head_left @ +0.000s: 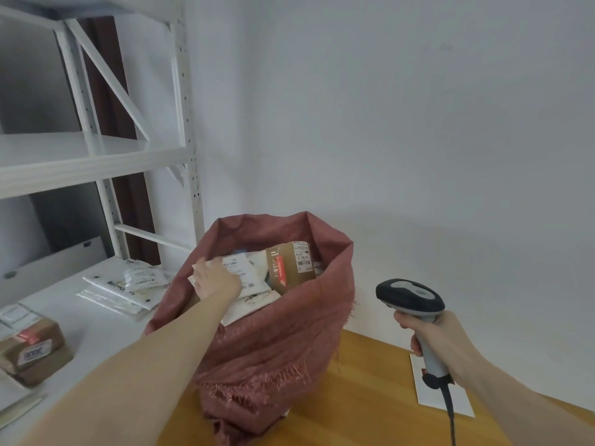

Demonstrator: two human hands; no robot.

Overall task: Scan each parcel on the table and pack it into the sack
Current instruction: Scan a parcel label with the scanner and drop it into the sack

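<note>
Head view: the reddish-pink woven sack (273, 342) stands open on the wooden floor (363, 407) against the white wall, its frayed mouth rolled down. It is packed with parcels — a brown cardboard box with a red tape strip and a white label (289, 263) sits tilted near the top, among several white poly mailers. The left hand (215, 278) reaches into the sack's mouth, fingers stretched fairly flat, resting on a white mailer with a printed label (249, 278); I cannot tell whether it grips that mailer or only presses it down. The right hand (434, 336) is wrapped round the grey handle of a black-and-grey barcode scanner (410, 299), held upright to the right of the sack, its cable trailing down. Beneath it a white sheet of paper (444, 394) lies on the floor. On the white table (96, 329) to the left lie more white mailers (128, 284) in a loose pile and a taped brown cardboard box (32, 349) — both well apart from the sack's opening.
</note>
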